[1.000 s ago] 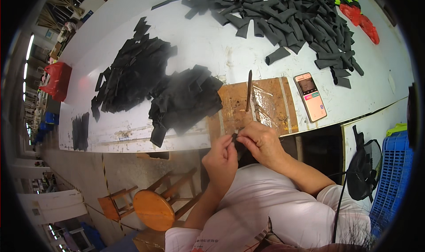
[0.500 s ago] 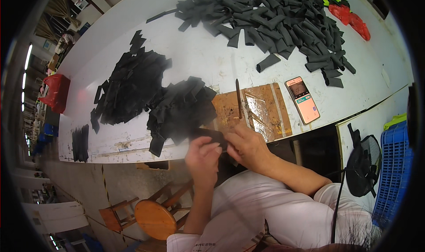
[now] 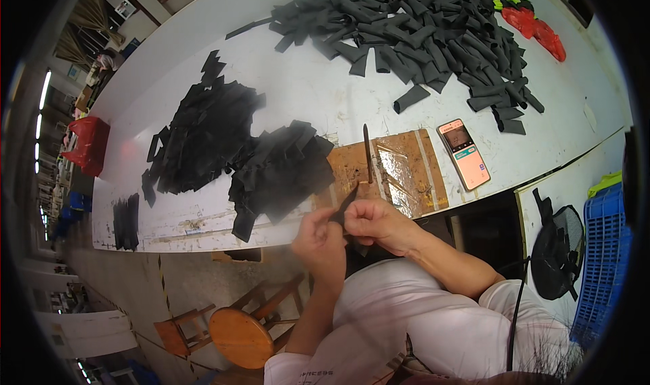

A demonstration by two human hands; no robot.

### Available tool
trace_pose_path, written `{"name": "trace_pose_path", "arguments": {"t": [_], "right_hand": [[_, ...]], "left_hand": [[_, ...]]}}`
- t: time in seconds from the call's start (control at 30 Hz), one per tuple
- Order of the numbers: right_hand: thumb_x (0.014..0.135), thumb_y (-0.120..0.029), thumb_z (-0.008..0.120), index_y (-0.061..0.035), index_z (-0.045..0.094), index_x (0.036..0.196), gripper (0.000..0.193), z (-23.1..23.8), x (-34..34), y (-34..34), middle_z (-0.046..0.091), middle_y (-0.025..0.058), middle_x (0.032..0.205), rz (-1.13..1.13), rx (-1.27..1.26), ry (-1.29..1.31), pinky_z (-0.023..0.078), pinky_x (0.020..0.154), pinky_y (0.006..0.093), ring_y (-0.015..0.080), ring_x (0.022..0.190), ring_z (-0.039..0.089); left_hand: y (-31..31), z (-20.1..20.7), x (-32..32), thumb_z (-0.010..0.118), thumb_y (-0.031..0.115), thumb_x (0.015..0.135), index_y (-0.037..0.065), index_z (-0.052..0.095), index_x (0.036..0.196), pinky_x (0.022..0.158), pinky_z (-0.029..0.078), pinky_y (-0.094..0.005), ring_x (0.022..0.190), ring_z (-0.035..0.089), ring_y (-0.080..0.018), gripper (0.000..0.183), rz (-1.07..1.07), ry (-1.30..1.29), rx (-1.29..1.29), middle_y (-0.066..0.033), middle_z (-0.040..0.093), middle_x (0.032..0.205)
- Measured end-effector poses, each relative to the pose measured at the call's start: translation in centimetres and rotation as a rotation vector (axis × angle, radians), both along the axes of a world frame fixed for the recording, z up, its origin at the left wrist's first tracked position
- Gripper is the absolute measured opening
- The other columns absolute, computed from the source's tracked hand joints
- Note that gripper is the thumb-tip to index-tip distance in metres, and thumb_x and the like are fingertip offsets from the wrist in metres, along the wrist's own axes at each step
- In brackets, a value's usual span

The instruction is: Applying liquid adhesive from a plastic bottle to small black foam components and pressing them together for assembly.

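My left hand (image 3: 321, 243) and my right hand (image 3: 379, 224) meet at the table's near edge, both closed on one small black fabric piece (image 3: 348, 201). A pointed end of it sticks up between them; the rest is hidden by my fingers. Just beyond lies a brown board (image 3: 414, 160) with shiny clear tape, and a thin dark stick (image 3: 367, 148) rises over it. Left of my hands is a heap of flat black fabric pieces (image 3: 283, 175), touching a larger heap (image 3: 210, 131) behind it. Dark grey fabric tubes (image 3: 413, 36) are piled at the far side.
A lit phone (image 3: 464, 153) lies right of the board. A small black stack (image 3: 126, 221) and a red bag (image 3: 88, 145) are at the left. Another red bag (image 3: 535, 32) lies far right. Below stand a wooden stool (image 3: 240, 337) and a blue crate (image 3: 602, 263).
The black piece has turned from lying sideways to pointing up and away. My left hand has moved right, close against my right hand, whose fingers have curled in.
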State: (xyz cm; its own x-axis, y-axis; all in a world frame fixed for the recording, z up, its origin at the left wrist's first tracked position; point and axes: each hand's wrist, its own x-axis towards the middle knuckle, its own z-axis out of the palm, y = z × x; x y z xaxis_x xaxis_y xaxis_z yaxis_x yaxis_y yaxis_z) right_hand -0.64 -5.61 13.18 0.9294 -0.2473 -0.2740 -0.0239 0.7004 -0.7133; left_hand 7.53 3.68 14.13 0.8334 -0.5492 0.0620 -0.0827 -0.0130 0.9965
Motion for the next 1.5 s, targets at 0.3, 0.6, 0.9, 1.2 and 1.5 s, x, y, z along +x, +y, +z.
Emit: {"name": "trace_pose_path", "arguments": {"t": [0.3,0.6,0.9,1.2,1.5], "right_hand": [[0.080,-0.015,0.058,-0.0062,0.054,0.080,0.010,-0.6,-0.8,-0.5,0.051,-0.0009,0.077,-0.027,0.058,-0.143,0.038,0.056,0.0180,0.0059,0.063,0.046],[0.079,-0.005,0.055,-0.0015,0.050,0.077,0.006,3.0,-0.8,-1.5,0.050,0.0029,0.076,-0.376,-0.685,-0.251,0.039,0.059,0.0214,0.0106,0.065,0.046],[0.078,-0.017,0.054,-0.0025,0.052,0.072,0.016,9.2,-0.7,-4.0,0.051,0.0101,0.069,-0.471,-1.132,-0.111,0.038,0.059,0.0295,0.0193,0.065,0.049],[0.077,-0.023,0.057,0.0003,0.050,0.066,0.027,11.1,1.0,-7.0,0.050,0.0071,0.063,-0.417,-0.848,-0.223,0.038,0.055,0.0295,0.0159,0.059,0.045],[0.082,-0.026,0.056,-0.0050,0.052,0.067,0.026,2.4,1.4,-9.4,0.038,-0.0038,0.054,-0.085,-0.195,-0.181,0.025,0.038,0.0176,0.0038,0.044,0.031]], "left_hand": [[1.8,2.1,0.8,0.046,-0.013,0.070,-0.006,0.037,0.112,0.034,0.026,-0.0138,0.033,0.035,-0.0025,0.043,-0.499,1.086,-0.484,-0.0172,0.058,0.082],[-0.3,2.5,-0.1,0.055,-0.008,0.075,-0.003,0.056,0.096,0.051,0.042,-0.0172,0.066,0.051,-0.0062,0.022,-0.282,-0.345,-0.141,-0.0080,0.055,0.095],[-3.8,7.2,2.0,0.055,0.008,0.082,-0.001,0.050,0.088,0.041,0.033,-0.0126,0.044,0.041,-0.0008,0.012,-0.417,0.330,-0.358,-0.0079,0.058,0.073],[-6.9,8.7,4.4,0.044,0.006,0.081,-0.005,0.032,0.115,0.030,0.030,-0.0169,0.036,0.040,-0.0085,0.038,-1.082,1.384,-0.975,-0.0265,0.045,0.106],[-7.7,0.7,6.5,0.038,0.005,0.085,-0.004,0.040,0.118,0.033,0.024,-0.0180,0.036,0.032,-0.0054,0.035,-0.825,1.407,-0.642,-0.0128,0.056,0.103]]}}
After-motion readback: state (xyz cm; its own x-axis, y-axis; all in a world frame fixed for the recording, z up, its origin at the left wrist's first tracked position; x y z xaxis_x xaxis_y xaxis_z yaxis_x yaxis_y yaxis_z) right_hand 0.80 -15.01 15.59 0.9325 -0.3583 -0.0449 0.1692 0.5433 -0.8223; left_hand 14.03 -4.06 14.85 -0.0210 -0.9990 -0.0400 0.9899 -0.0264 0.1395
